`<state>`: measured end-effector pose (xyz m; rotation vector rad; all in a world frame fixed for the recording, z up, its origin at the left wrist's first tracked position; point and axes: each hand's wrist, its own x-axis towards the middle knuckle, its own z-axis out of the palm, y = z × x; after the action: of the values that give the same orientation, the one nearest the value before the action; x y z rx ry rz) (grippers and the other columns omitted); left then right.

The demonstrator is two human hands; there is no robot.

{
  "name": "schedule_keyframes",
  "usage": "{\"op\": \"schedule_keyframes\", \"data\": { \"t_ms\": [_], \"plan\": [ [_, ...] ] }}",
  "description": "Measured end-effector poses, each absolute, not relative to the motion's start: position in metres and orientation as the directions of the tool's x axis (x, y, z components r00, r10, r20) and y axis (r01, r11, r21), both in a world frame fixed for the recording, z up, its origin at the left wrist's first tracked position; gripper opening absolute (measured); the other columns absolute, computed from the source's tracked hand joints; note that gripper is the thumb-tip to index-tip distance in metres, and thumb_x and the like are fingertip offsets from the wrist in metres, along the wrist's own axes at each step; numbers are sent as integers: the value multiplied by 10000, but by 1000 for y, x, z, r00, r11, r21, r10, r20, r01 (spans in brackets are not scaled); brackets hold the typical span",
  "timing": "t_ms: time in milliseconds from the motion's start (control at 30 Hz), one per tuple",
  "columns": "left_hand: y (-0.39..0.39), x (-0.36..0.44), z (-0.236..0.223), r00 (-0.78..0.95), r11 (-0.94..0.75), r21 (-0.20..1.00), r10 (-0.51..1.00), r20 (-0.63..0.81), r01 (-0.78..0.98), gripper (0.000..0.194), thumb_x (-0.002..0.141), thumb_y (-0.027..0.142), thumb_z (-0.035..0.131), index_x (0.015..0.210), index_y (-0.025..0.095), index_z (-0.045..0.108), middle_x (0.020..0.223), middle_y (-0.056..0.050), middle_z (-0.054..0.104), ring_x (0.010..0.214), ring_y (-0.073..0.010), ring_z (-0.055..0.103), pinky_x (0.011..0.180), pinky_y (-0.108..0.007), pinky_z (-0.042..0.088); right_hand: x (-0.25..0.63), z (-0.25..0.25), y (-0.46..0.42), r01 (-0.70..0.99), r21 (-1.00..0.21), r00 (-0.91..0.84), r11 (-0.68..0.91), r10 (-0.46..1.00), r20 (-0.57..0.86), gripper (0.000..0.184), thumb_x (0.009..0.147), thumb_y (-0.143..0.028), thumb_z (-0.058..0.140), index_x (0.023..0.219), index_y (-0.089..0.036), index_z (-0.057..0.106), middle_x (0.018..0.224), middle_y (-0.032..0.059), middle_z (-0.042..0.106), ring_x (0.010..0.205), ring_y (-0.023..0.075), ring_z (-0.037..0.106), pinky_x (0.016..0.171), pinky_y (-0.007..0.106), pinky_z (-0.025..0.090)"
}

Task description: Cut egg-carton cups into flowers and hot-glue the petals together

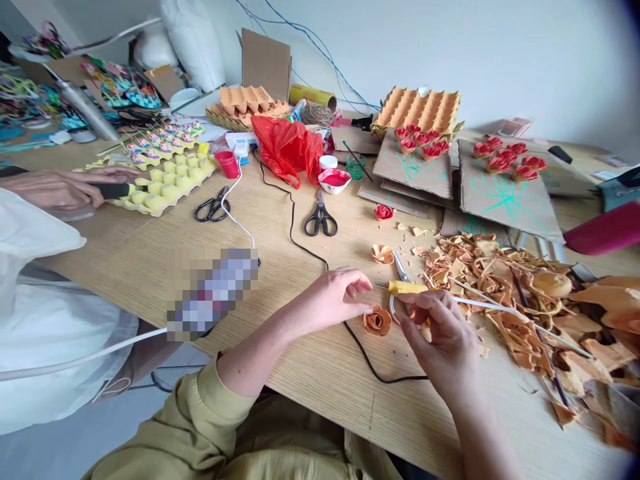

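Observation:
My right hand (445, 340) grips a small yellow glue gun (406, 287), its metal nozzle pointing left and a white glue stick (475, 304) running out behind. Just left of it, my left hand (333, 300) has thumb and curled fingers apart, the thumb tip at the edge of an orange-brown rose (377, 321) cut from egg-tray pulp. Whether the thumb presses on the rose I cannot tell. A second, unpainted flower (383, 254) lies beyond my hands. Beside it, scissors (400, 265) are partly hidden behind the glue gun.
Pulp scraps (520, 313) heap up at right. Red flowers stand on cardboard sheets (510, 200) behind. Black scissors (321, 217), a dish of red paint (335, 180) and a black cord (293, 220) lie mid-table. At left, a co-worker's hands (65, 190) work at a yellow egg tray (173, 183).

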<state>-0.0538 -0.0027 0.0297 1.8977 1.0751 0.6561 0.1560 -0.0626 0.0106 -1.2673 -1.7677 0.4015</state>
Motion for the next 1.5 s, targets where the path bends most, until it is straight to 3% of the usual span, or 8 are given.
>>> {"op": "schedule_keyframes", "data": {
  "t_ms": [167, 600, 800, 967, 1133, 1233, 1367, 1500],
  "plan": [
    [-9, -43, 32, 528, -363, 890, 831, 175, 277, 12, 864, 170, 674, 865, 159, 668, 851, -14, 671, 739, -110, 613, 682, -223, 494, 158, 6, -61, 531, -766, -24, 363, 910, 414, 174, 944, -231, 596, 1102, -263, 659, 871, 12, 525, 748, 163, 512, 679, 317, 451],
    [-18, -30, 16, 659, -605, 764, 672, 338, 224, 200, 935, 328, 617, 819, 168, 588, 811, -37, 646, 749, -142, 582, 708, -261, 474, 150, 15, -69, 246, -907, -119, 342, 939, 322, 285, 1003, -331, 532, 1269, -271, 616, 960, 43, 570, 846, 170, 602, 740, 302, 560],
    [-17, -32, 22, 670, -734, 636, 599, 439, 240, 275, 1002, 255, 414, 740, 206, 482, 764, -45, 591, 789, -176, 552, 780, -309, 461, 151, 18, -72, 170, -913, -167, 371, 924, 344, 284, 993, -280, 560, 1271, -274, 621, 1024, 60, 632, 924, 182, 662, 814, 323, 588],
    [-14, -43, 32, 439, -690, 668, 711, 550, 280, 275, 994, 238, 416, 719, 216, 414, 687, 11, 465, 660, -139, 463, 664, -275, 401, 156, 18, -72, 163, -913, -38, 375, 927, 374, 250, 970, -292, 599, 1215, -261, 642, 1170, 95, 652, 1043, 226, 675, 916, 403, 575],
    [0, -58, 33, -33, -481, 794, 848, 529, 371, 379, 1014, 291, 387, 658, 223, 277, 595, 49, 276, 552, -122, 327, 560, -266, 310, 168, 14, -68, 260, -908, 388, 330, 825, 411, 181, 944, -357, 634, 1016, -216, 722, 816, 30, 664, 688, 152, 633, 630, 279, 532],
    [11, -64, 29, -130, -413, 777, 840, 526, 476, 337, 1003, 312, 430, 684, 218, 376, 629, 28, 430, 616, -134, 455, 628, -264, 388, 170, 17, -67, 288, -909, 468, 302, 784, 409, 215, 948, -378, 622, 979, -200, 737, 755, 19, 661, 594, 126, 576, 543, 250, 456],
    [21, -67, 25, 30, -427, 563, 814, 580, 707, 90, 902, 266, 611, 965, 202, 601, 1075, -84, 674, 1071, -243, 596, 979, -383, 431, 169, 24, -69, 367, -886, 403, 284, 810, 427, 312, 960, -385, 599, 1215, -226, 682, 842, 27, 718, 828, 194, 689, 816, 355, 533],
    [25, -71, 20, 178, -429, 495, 862, 475, 756, 315, 1000, 220, 395, 797, 197, 634, 859, -67, 713, 879, -221, 662, 892, -364, 481, 172, 25, -72, 419, -872, 312, 254, 861, 401, 365, 1026, -422, 451, 1012, -203, 742, 638, 10, 687, 781, 215, 721, 804, 363, 533]
  ]
}}
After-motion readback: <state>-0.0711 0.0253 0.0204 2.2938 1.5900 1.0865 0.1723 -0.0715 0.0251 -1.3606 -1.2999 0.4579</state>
